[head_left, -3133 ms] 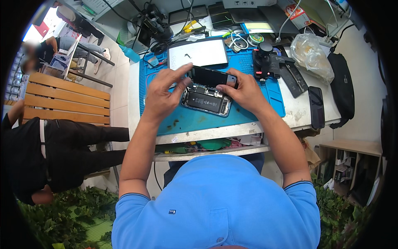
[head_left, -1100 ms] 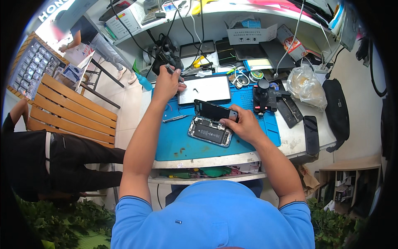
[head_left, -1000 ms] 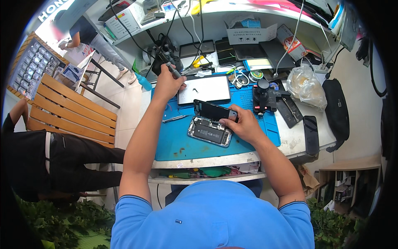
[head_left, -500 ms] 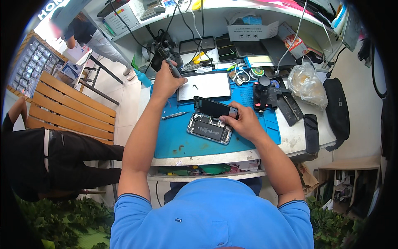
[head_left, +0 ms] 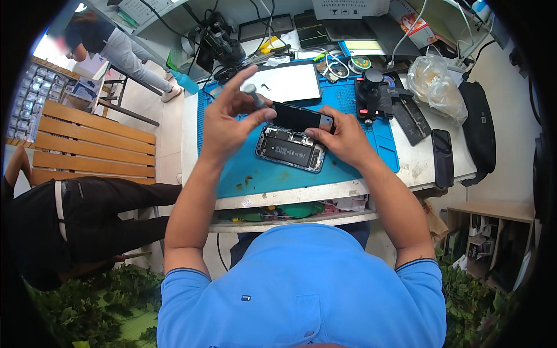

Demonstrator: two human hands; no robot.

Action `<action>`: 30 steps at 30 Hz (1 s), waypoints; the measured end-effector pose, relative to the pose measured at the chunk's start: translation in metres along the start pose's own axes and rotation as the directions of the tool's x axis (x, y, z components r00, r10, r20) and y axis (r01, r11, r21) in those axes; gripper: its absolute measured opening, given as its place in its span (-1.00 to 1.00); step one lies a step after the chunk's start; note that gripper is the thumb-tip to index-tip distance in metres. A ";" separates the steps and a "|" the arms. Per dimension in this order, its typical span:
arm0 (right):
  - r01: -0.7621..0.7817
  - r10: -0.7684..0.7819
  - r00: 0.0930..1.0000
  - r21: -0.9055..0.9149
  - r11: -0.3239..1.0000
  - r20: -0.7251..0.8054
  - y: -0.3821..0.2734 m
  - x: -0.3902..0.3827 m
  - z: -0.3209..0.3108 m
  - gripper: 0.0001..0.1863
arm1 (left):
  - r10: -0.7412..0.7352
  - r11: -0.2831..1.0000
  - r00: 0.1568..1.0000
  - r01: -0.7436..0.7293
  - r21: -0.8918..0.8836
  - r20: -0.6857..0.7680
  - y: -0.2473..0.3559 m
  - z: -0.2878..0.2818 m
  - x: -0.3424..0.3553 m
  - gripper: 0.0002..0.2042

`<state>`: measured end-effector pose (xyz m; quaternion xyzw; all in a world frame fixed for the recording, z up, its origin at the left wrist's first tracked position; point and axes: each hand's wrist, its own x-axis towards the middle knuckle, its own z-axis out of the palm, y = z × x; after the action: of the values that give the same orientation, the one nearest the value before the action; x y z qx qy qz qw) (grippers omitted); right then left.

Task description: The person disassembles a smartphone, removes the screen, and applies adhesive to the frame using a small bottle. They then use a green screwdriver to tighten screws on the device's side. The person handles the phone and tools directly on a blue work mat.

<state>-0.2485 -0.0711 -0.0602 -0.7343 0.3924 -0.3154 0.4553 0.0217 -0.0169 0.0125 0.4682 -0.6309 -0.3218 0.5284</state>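
Note:
An opened phone (head_left: 288, 152), battery and inner parts showing, lies on a blue work mat (head_left: 243, 181). My right hand (head_left: 342, 133) grips the black screen assembly (head_left: 296, 116) by its right end, tilted up behind the phone body. My left hand (head_left: 232, 119) is raised over the mat's left side, closed round a grey cylindrical tool (head_left: 255, 96) with a pale round end, index finger lifted. The tool's lower part is hidden near the screen's left end. Behind sits a white pad (head_left: 290, 80) with small dark bits on it.
A black-red fixture (head_left: 369, 97), a dark plate (head_left: 414, 122), another phone (head_left: 442, 158), a clear plastic bag (head_left: 435, 84) and a black pouch (head_left: 477, 130) occupy the right. Cables and tools crowd the back. Other people (head_left: 98, 209) (head_left: 104, 43) are at the left, beside a wooden bench (head_left: 93, 139).
My left hand, up at the black tool holder a second ago, has come down and right to the screen with the grey tool. My right hand still holds the screen. The view has shifted.

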 end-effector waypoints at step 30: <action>0.019 -0.019 1.000 0.030 0.999 -0.016 0.005 0.002 0.003 -0.66 | 0.196 0.933 0.980 -0.196 0.300 0.034 -0.040 0.006 -0.021 -0.38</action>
<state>-0.2463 -0.0728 -0.0655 -0.7287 0.3842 -0.3312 0.4602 0.0257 -0.0125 -0.0330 0.4777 -0.7170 -0.1681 0.4790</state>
